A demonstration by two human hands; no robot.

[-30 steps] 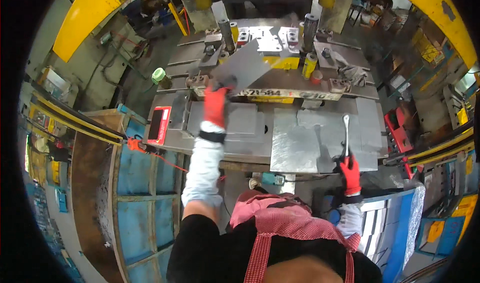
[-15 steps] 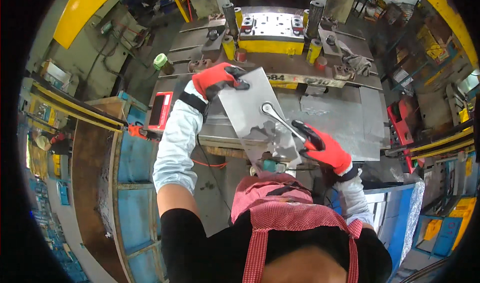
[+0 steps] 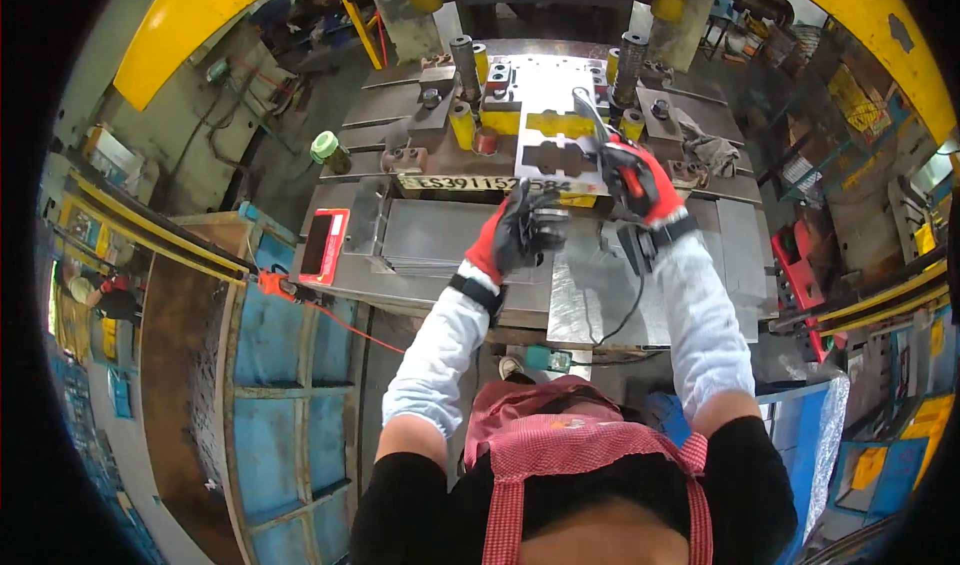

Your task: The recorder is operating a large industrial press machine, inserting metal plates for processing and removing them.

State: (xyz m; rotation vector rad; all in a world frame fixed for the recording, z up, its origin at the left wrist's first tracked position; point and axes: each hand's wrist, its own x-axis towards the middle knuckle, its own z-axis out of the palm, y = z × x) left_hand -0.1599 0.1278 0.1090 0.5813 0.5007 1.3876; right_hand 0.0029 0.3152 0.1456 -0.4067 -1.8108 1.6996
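Sheet [image 3: 556,138]: located just on the near side of die block [image 3: 553,69], beside wrench-shaped tool [image 3: 594,118]. Recommended handling, by judgement: grip tool firmly; hold sheet flat, without twist, to limit bending of narrow webs; steer outer edges clear of guide posts [image 3: 627,70] flanking die block; guard fingertips against cut edges, likely sharp. Appearance of sheet: thin, pale grey metal, pierced by large openings of irregular outline. Contact between sheet and tool: cannot tell. Right hand [image 3: 637,180], on near-right side of die block: gloved in red and black, fingers wrapped around tool handle. Left hand [image 3: 525,230], farther out from near side of die block: fingers part-curled and blurred; grasp of any object: cannot tell. Outward, on near-left side of die block: stack of flat grey plates [image 3: 440,233].
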